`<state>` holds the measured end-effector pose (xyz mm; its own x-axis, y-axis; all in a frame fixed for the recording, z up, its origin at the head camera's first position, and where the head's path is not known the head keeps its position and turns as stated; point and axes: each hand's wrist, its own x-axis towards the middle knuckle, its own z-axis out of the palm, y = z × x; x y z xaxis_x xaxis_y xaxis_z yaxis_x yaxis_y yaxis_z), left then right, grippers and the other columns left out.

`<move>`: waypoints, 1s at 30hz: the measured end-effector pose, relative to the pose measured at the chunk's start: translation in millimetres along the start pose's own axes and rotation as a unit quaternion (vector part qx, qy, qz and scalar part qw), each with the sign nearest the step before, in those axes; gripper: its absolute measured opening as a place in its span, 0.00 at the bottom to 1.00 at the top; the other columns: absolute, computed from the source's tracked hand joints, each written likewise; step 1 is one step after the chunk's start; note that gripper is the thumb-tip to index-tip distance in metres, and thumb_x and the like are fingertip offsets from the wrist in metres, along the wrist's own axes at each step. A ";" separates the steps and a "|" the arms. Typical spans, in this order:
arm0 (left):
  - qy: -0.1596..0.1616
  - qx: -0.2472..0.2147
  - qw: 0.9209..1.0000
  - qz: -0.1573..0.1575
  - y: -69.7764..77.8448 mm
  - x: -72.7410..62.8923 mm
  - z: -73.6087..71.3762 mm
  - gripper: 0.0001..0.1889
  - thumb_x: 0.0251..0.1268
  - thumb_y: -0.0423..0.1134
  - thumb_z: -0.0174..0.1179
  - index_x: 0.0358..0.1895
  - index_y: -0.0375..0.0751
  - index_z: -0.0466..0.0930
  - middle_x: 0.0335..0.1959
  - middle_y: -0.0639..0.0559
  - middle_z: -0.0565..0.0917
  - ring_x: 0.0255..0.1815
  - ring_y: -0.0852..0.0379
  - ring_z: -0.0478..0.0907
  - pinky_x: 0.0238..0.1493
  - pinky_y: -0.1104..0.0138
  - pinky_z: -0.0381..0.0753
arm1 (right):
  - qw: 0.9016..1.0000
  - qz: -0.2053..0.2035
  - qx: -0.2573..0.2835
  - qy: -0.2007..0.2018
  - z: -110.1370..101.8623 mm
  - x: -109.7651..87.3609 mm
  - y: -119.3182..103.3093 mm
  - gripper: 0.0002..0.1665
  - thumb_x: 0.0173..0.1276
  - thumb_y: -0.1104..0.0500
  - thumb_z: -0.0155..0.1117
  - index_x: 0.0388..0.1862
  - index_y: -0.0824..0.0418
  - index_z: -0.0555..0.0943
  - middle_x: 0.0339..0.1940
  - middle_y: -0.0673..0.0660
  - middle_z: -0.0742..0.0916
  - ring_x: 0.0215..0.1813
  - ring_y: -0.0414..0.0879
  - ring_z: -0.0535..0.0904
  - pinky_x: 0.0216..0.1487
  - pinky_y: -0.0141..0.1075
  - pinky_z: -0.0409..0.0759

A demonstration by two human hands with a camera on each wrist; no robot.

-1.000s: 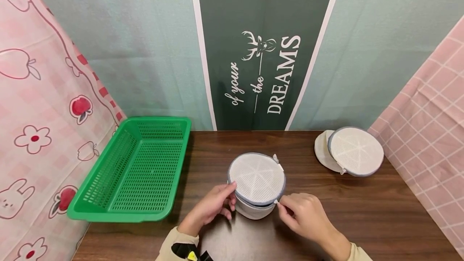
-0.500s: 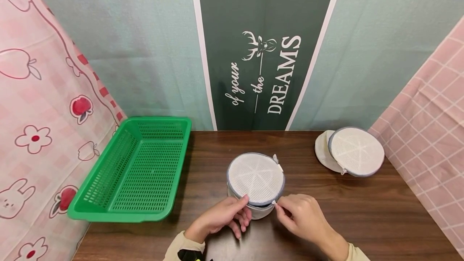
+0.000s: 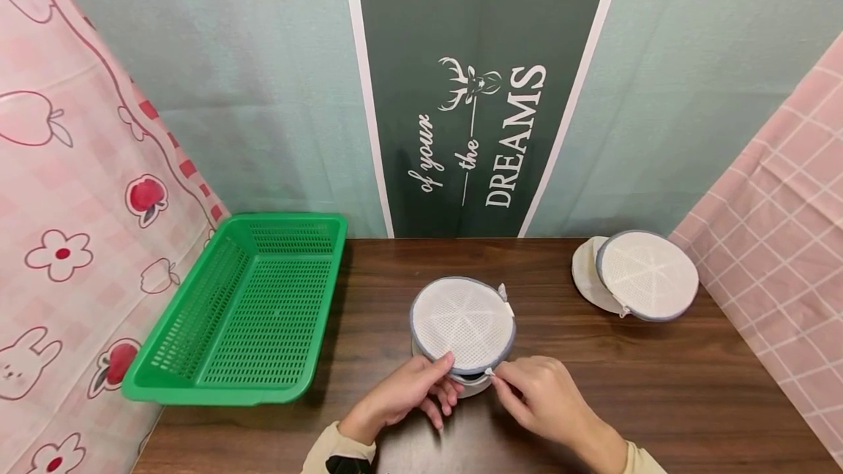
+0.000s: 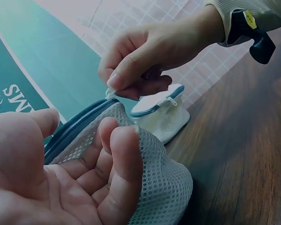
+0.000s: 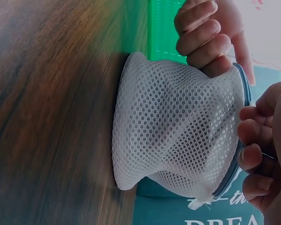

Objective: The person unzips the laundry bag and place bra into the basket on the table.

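A round white mesh laundry bag [image 3: 464, 319] with a blue zipped rim stands on the wooden table in front of me. My left hand [image 3: 416, 392] holds its front rim, thumb on the lid's edge and fingers against the mesh side. Just to the right, my right hand [image 3: 545, 395] pinches the small white zipper pull [image 3: 489, 371] at the front of the rim. A dark gap shows under the lid there. In the right wrist view the mesh wall [image 5: 173, 122] is creased and slightly caved in. A little white tab [image 3: 503, 292] sticks out at the bag's back right.
At the left stands a green plastic basket [image 3: 315, 328] with slotted walls. Another zipped mesh bag [image 3: 648, 275] sits at the back right, against the pink checked cloth [image 3: 784, 240]. A grey-green printed curtain [image 3: 290, 108] hangs behind the table.
My right hand has drawn the zipper pull leftward along the front rim. My left hand has shifted right, from the bag's left side to its front.
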<state>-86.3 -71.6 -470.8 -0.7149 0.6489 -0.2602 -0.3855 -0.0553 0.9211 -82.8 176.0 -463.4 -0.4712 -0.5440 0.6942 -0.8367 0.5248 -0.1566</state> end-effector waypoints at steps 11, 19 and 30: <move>0.058 -0.002 0.998 0.005 0.4 1.3 3.2 0.32 0.82 0.49 0.47 0.40 0.12 0.76 0.20 0.55 0.77 0.20 0.64 0.74 0.18 0.72 0.78 | 1.000 -0.002 0.006 -0.016 3.3 1.7 -3.4 0.19 0.79 0.51 0.51 0.23 0.46 0.71 0.17 0.37 0.67 0.21 0.28 0.60 0.23 0.24 0.60; 0.064 0.001 0.998 0.007 0.4 0.5 2.5 0.29 0.81 0.45 0.49 0.38 0.13 0.76 0.20 0.56 0.76 0.19 0.65 0.73 0.18 0.73 0.77 | 1.000 -0.005 -0.001 -0.017 4.0 1.6 -3.6 0.19 0.79 0.51 0.50 0.23 0.46 0.72 0.15 0.39 0.68 0.20 0.29 0.61 0.23 0.25 0.61; 0.059 -0.001 0.998 0.016 -0.1 1.7 1.3 0.29 0.81 0.42 0.50 0.39 0.07 0.72 0.20 0.56 0.76 0.19 0.66 0.73 0.19 0.74 0.77 | 1.000 0.000 -0.003 -0.022 3.7 1.9 -2.0 0.19 0.78 0.51 0.51 0.23 0.46 0.71 0.16 0.38 0.67 0.21 0.29 0.59 0.23 0.25 0.59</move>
<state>-86.8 -69.5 -471.0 -0.7905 0.5535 -0.2623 -0.3617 -0.0763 0.9292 -83.1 171.4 -464.4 -0.4824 -0.5723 0.6631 -0.8355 0.5279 -0.1523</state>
